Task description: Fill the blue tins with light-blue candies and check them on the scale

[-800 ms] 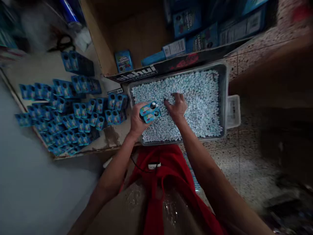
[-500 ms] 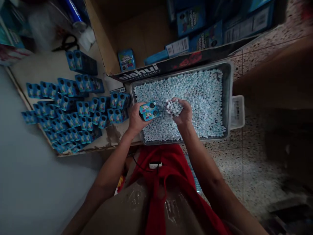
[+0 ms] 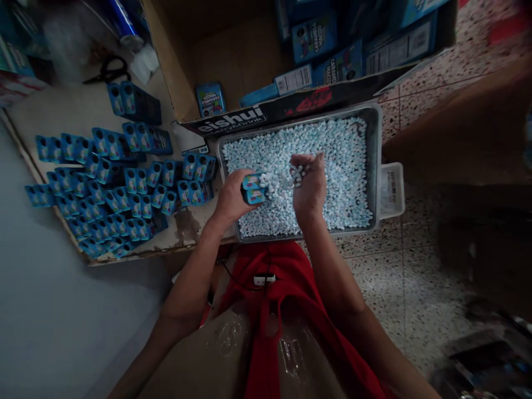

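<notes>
My left grip (image 3: 233, 195) is clamped round two blue boxes (image 3: 253, 188), held side by side over the left end of the tray (image 3: 377, 166); their print is too small to read. Candies (image 3: 332, 160), white and pale blue, fill the tray, and a clump of them hides the openings of my two boxes. My right grip (image 3: 310, 185) is cupped with the palm up, fingers apart from the thumb, a few candies lying in it.

Behind the tray, the carton (image 3: 274, 108) reads "eishui" in white; I can't fully make out the smaller line beneath, and the top frame edge cuts the carton off. A loose box (image 3: 210, 100) inside reads "CARAMELO MACIZO"; others there are stacked in shadow, their barcode panels illegible.

On the surface (image 3: 62, 116), rows of boxes (image 3: 118, 202) crowd the near left corner, overlapping one another. Scissors (image 3: 108, 71) lie farther back, beside blurred plastic.
</notes>
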`<state>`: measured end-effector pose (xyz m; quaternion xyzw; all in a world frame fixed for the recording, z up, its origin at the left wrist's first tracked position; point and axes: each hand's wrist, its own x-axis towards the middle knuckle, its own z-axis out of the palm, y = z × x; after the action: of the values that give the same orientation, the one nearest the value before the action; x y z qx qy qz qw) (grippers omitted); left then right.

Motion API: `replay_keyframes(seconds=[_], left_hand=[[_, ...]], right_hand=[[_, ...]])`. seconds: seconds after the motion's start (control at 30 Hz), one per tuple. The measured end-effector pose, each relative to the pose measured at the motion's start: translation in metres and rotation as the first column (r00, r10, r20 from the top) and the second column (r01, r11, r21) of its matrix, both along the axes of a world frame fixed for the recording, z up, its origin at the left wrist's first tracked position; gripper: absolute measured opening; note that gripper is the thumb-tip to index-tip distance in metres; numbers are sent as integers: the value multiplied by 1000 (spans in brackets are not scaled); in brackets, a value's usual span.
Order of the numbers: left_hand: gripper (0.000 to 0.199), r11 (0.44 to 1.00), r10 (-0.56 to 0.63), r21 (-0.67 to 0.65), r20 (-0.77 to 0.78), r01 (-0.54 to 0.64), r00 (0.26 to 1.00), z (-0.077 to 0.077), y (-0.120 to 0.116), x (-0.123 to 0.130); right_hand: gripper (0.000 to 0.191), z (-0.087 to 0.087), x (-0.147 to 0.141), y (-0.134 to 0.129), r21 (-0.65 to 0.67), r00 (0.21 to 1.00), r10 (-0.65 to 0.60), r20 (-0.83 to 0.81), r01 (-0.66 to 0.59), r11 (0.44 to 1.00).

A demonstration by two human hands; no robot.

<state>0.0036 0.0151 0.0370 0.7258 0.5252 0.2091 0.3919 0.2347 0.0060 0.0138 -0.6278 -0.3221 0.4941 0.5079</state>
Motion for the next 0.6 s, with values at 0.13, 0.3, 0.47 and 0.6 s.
replay_keyframes(seconds=[0.13, 0.3, 0.47, 0.6], left_hand=[[94, 994, 57, -106, 301, -26, 952, -21, 2, 0], [103, 988, 49, -154, 496, 32, 867, -43, 1, 45], [111, 986, 112, -167, 548, -22, 829, -40, -11, 65], [111, 989, 91, -149, 536, -12, 840, -32, -21, 52]], right_hand=[[69, -10, 53, -26, -165, 999, 3, 43, 4, 986], [74, -3, 86, -63, -128, 939, 277, 205, -255, 958], [120, -7, 67, -59, -86, 725, 546, 420, -567, 819], [106, -15, 49, -34, -40, 673, 556, 487, -619, 785]])
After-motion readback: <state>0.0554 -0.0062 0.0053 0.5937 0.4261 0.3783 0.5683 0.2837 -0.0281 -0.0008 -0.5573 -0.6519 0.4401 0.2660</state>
